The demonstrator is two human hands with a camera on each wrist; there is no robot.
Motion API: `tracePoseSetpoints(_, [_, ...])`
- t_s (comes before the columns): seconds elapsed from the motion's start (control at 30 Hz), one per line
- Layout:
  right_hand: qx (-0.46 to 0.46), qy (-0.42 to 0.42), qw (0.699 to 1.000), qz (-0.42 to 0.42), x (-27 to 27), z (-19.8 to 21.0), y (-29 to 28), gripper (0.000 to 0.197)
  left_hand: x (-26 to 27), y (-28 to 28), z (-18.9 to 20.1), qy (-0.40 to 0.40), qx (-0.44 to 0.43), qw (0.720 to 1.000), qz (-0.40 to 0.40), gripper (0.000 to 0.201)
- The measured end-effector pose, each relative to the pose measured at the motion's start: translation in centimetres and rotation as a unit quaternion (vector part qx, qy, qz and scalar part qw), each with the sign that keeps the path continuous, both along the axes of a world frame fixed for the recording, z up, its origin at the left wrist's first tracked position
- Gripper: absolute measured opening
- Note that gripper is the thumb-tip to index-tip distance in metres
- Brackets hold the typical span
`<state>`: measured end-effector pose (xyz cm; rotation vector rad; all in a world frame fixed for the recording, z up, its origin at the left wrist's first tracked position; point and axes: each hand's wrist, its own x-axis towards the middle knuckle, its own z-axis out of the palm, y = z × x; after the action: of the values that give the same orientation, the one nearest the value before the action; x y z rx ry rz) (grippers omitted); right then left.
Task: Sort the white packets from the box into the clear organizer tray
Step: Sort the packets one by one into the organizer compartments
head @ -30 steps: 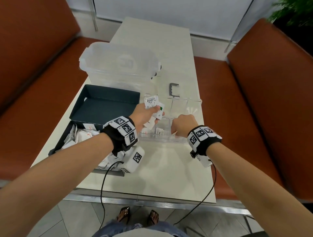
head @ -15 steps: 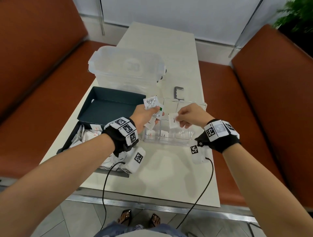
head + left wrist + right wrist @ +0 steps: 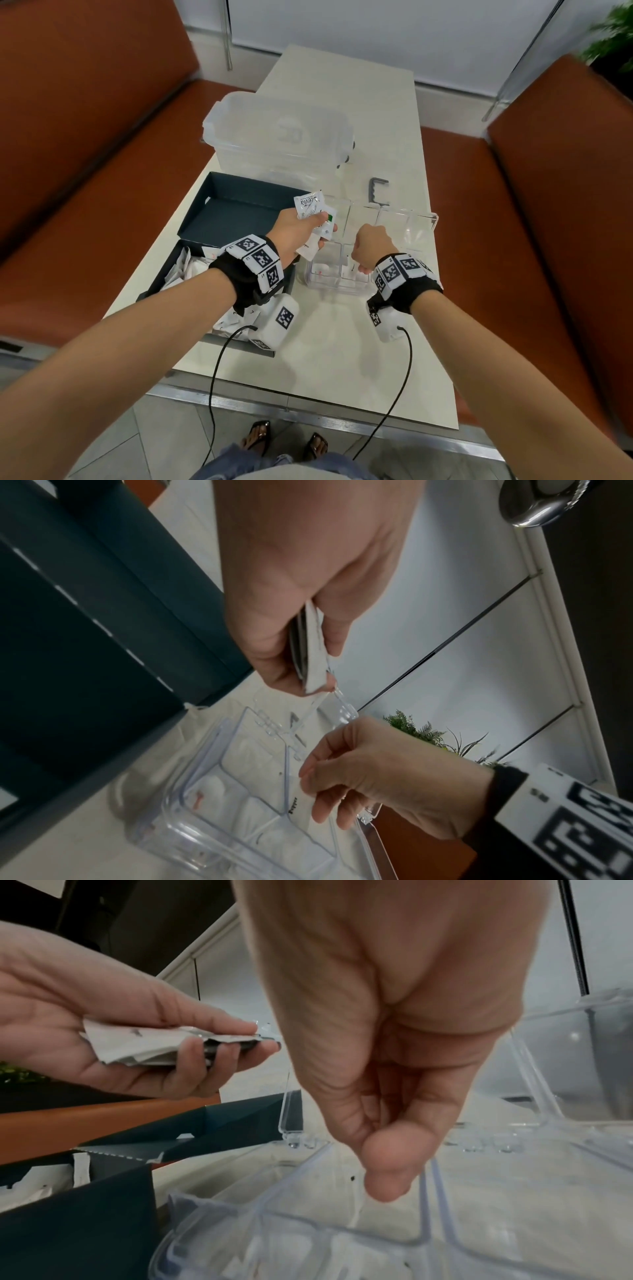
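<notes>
My left hand (image 3: pixel 318 226) grips a fanned stack of white packets (image 3: pixel 308 209) above the left edge of the clear organizer tray (image 3: pixel 407 222). The stack also shows edge-on in the left wrist view (image 3: pixel 313 653) and between thumb and fingers in the right wrist view (image 3: pixel 137 1047). My right hand (image 3: pixel 363 262) points down into a near compartment of the tray and pinches a single white packet (image 3: pixel 299 803). A few packets (image 3: pixel 322 272) lie in the tray's near compartments. The dark box (image 3: pixel 164 281) at the left holds several more packets (image 3: pixel 191 269).
The box's open lid (image 3: pixel 239 212) lies behind the box. A large clear lidded container (image 3: pixel 277 137) stands at the back of the table. A grey C-shaped bracket (image 3: pixel 376 192) lies behind the tray. Orange benches (image 3: pixel 548 212) flank the table.
My right hand rose to the stack, came away with one packet, and has now gone down with it into a near compartment. The left hand has stayed in place with its stack.
</notes>
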<state>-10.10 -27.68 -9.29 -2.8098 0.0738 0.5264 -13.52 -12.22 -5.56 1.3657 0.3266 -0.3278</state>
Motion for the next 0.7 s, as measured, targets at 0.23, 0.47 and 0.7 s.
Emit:
tracePoseSetpoints(0.23, [-0.07, -0.016, 0.997, 0.038, 0.0, -1.8, 0.4, 0.012, 0.0, -0.1, 0.0, 0.006, 0.006, 1.0, -0.006, 0.03])
tracePoseSetpoints(0.47, [-0.175, -0.036, 0.976, 0.125, -0.3, -2.9, 0.0, 0.025, 0.2, -0.4, -0.1, 0.0, 0.016, 1.0, -0.012, 0.032])
tracePoseSetpoints(0.7, [-0.226, -0.04, 0.962, 0.146, -0.9, -3.1, 0.4, 0.015, 0.3, -0.2, -0.3, 0.005, 0.011, 1.0, -0.014, 0.031])
